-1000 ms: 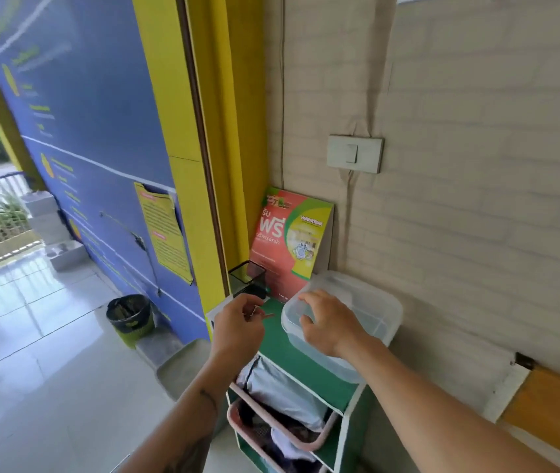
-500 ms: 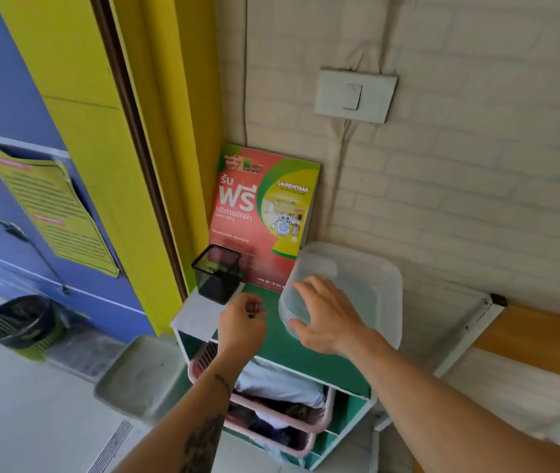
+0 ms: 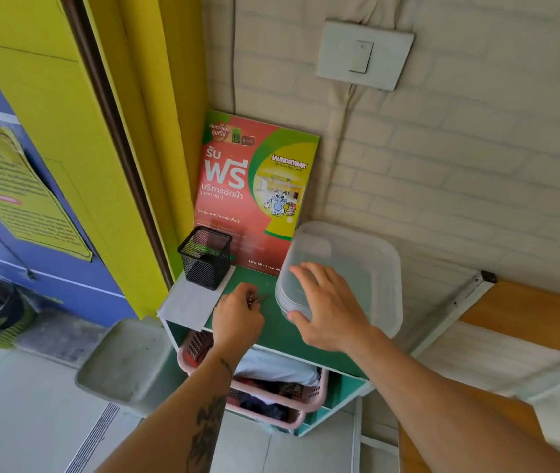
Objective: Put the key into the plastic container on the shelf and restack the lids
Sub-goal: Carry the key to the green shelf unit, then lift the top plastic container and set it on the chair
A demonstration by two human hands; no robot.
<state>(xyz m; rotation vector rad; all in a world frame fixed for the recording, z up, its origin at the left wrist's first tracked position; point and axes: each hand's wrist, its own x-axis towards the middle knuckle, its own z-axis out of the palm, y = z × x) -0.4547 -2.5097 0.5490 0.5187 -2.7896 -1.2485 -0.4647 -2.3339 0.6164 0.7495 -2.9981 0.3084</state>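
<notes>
A clear plastic container (image 3: 367,268) with a translucent lid sits on the green shelf top (image 3: 271,332) against the brick wall. My right hand (image 3: 326,308) rests spread over its near left corner, fingers on the lid and thumb at the front edge. My left hand (image 3: 237,319) hovers just left of the container, pinching a small metal key (image 3: 258,299) whose tip sticks out toward the box. Whether more lids are stacked there I cannot tell.
A black mesh pen holder (image 3: 206,257) stands at the shelf's back left on a white sheet. A red-green laundry poster (image 3: 254,189) leans on the wall behind. Pink baskets (image 3: 271,394) of clothes fill the shelf below. A yellow door frame (image 3: 108,131) is left, a wooden board (image 3: 527,319) right.
The camera has come closer and tilted down onto the shelf. My right hand spread wider over the container's lid corner. My left hand stays beside it with the key.
</notes>
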